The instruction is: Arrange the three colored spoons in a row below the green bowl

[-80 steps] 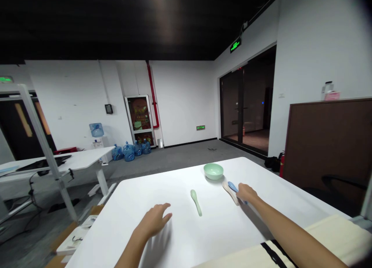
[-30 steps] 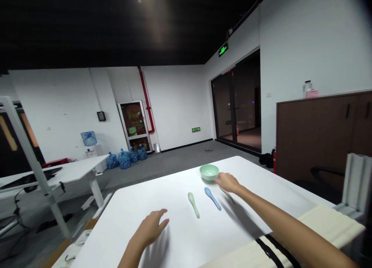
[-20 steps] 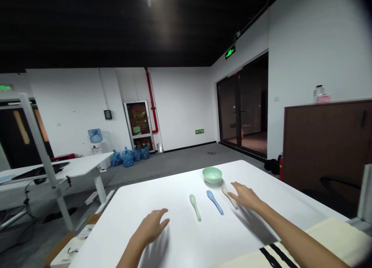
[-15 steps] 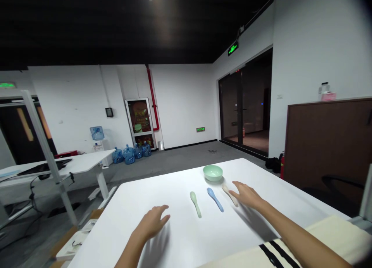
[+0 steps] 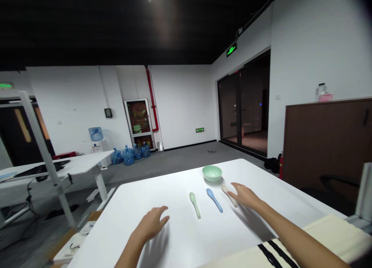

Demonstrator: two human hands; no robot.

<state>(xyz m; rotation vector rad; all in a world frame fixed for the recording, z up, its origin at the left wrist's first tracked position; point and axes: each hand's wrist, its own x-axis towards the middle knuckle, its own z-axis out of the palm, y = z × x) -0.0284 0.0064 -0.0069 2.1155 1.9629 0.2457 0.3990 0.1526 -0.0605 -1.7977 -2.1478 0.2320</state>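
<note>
a: how are the fingers [image 5: 236, 189] of the right hand [image 5: 246, 197] held?

b: they are stretched forward and drawn close together, palm down. the tips are laid against the handle end of the cream spoon [image 5: 228, 194]. no pinch is seen, and nothing is lifted. whether the handle is pressed or only touched cannot be told.

a: and where is that spoon found?

b: it lies flat on the white surface [image 5: 180, 244], just right of the blue spoon [image 5: 214, 200], with its scoop end turned away toward the green bowl [image 5: 212, 173]. since it lies so low, it is met from the handle side by a flattened hand rather than by a curled one.

a: what of the left hand [image 5: 151, 223]?

b: it is set palm down on the bare surface, fingers [image 5: 162, 215] loosely spread, nothing under them. it is judged to be resting there as a prop, well apart from every spoon.

a: how are the other pieces arranged?

b: the green spoon [image 5: 195, 204] is placed left of the blue one, so that three spoons are lined up side by side, apart from each other, handles toward the person. the bowl stands upright just beyond them, near the far edge.

a: and farther out?

b: a cream sleeve with black stripes [image 5: 319, 241] is seen at the lower right. beyond the surface a second white desk [image 5: 72, 165], blue water bottles [image 5: 128, 153] by the wall and a brown cabinet [image 5: 325, 136] can be made out.
</note>
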